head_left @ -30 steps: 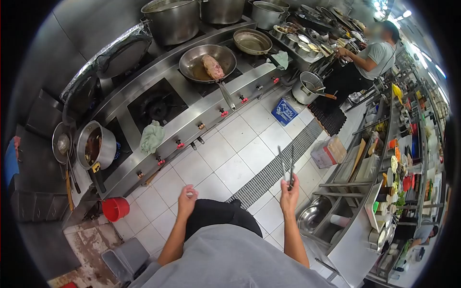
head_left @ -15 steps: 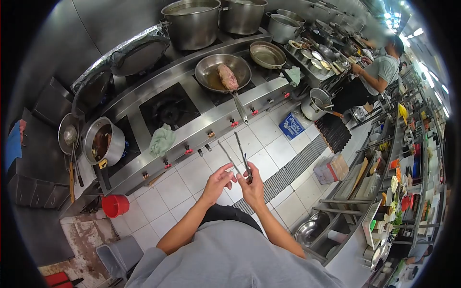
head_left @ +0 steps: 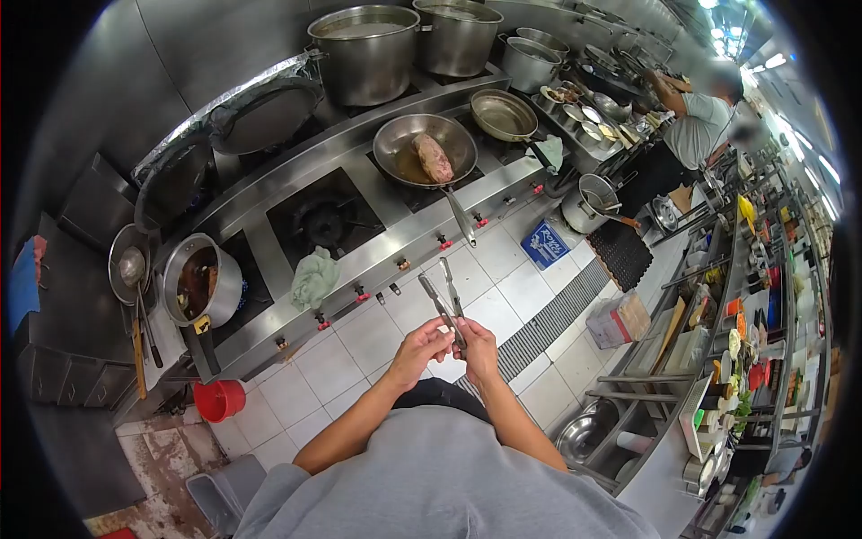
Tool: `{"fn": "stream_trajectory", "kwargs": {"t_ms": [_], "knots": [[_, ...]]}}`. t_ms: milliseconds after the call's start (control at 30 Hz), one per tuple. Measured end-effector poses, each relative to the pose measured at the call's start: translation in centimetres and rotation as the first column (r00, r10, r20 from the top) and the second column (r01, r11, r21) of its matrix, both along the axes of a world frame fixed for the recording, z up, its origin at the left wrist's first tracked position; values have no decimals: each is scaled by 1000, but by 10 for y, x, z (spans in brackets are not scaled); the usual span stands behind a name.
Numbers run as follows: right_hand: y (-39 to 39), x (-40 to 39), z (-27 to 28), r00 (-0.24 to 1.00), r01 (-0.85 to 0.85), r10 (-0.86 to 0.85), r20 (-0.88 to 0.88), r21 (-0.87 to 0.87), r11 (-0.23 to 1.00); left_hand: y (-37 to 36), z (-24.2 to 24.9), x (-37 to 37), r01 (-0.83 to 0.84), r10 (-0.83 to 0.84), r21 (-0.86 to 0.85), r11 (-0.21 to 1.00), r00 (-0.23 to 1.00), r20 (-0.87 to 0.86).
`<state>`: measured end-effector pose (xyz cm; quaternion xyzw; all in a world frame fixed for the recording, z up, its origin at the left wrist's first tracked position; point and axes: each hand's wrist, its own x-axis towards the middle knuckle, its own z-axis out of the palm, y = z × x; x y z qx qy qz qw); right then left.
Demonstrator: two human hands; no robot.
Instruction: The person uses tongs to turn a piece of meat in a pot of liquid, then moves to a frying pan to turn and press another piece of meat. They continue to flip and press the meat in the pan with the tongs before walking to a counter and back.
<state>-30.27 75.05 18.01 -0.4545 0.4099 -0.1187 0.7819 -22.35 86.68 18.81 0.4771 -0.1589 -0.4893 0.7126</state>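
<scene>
Metal tongs (head_left: 438, 302) are in front of my body, tips pointing away from me toward the stove, their two arms slightly spread. My right hand (head_left: 479, 349) is closed around their lower end. My left hand (head_left: 415, 353) is beside it, fingers curled in and pinching at the tongs' left side; the exact contact is partly hidden. Beyond the tongs, a frying pan (head_left: 395, 148) sits on a burner with its handle toward me. In it lies a piece of browned meat (head_left: 434, 160) in some liquid.
A pot of dark liquid (head_left: 235, 286) stands over a blue flame at left. A green cloth (head_left: 314, 278) hangs on the stove edge (head_left: 395, 242). A red bucket (head_left: 220, 402) and a blue box (head_left: 545, 244) are on the floor. A co-worker (head_left: 705, 126) stands at the far right.
The tongs' arms have come closer together and tilted left. My left fingers have moved in against them. The co-worker's arm has lifted toward the back.
</scene>
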Motion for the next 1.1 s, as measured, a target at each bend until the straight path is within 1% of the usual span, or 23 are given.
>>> {"fn": "stream_trajectory", "kwargs": {"t_ms": [133,200,233,300,333,367,400,433,467,500,533,567,600,633,700,733,800,833,900,933,967,1033,1100], "knots": [[4,11,-4,998,-27,28,-48,17,999,11,-9,4,-46,46,-3,999,998,-33],[5,16,-1,987,-147,126,-99,-246,958,14,-11,11,-48,48,-21,999,998,-43],[2,17,-2,985,-157,134,-107,-249,956,16,-11,12,-50,48,-31,998,997,-56],[-14,21,-3,984,-177,156,-84,-498,849,19,-6,10,-83,82,-11,997,995,-48],[-28,21,7,979,-202,181,-94,-326,923,21,-3,12,-105,106,12,994,994,-26],[-43,26,13,971,-232,198,-132,-347,909,23,-7,13,-117,118,11,993,993,-23],[-58,36,17,958,-282,183,-221,-611,740,27,-17,11,-161,161,61,985,987,-1],[-73,48,21,943,-330,140,-302,-804,494,31,-27,7,-204,203,112,973,979,20],[-92,64,24,938,-348,124,-325,-862,370,37,-38,6,-212,212,157,965,977,16],[-112,84,26,933,-361,105,-345,-902,239,42,-44,4,-221,223,159,962,975,9],[-132,108,22,934,-356,74,-349,-928,111,46,-50,2,-257,261,216,942,965,14],[-151,133,15,936,-349,42,-349,-937,-16,48,-54,-2,-288,295,275,917,955,19],[-168,160,6,924,-382,14,-382,-924,-7,45,-54,-4,-331,349,285,899,937,-12],[-182,188,-2,912,-410,-13,-410,-912,0,39,-58,-6,-338,357,285,897,934,-16],[-200,239,-12,836,-543,-61,-545,-838,55,23,-67,-7,-375,407,326,868,913,-34],[-207,259,-16,835,-545,-54,-547,-837,49,12,-66,-5,-382,415,326,865,909,-37],[-216,290,-28,694,-685,16,-719,-668,-291,-17,-64,-3,-410,443,268,872,894,-73],[-218,302,-37,691,-685,23,-722,-665,-297,-31,-67,-1,-417,451,269,868,889,-77],[-219,321,-53,654,-663,-48,-755,-542,-516,-61,-78,6,-352,374,225,909,925,-62],[-218,328,-52,584,-716,-79,-808,-467,-518,-78,-84,11,-354,378,227,907,924,-67],[-215,332,-52,580,-718,-80,-811,-462,-520,-97,-89,17,-336,361,250,908,931,-58],[-213,338,-58,605,-782,-131,-785,-556,-281,-132,-94,33,-307,337,296,904,940,-52],[-216,342,-61,581,-798,-117,-805,-535,-279,-164,-99,48,-304,339,317,898,939,-58]]}}
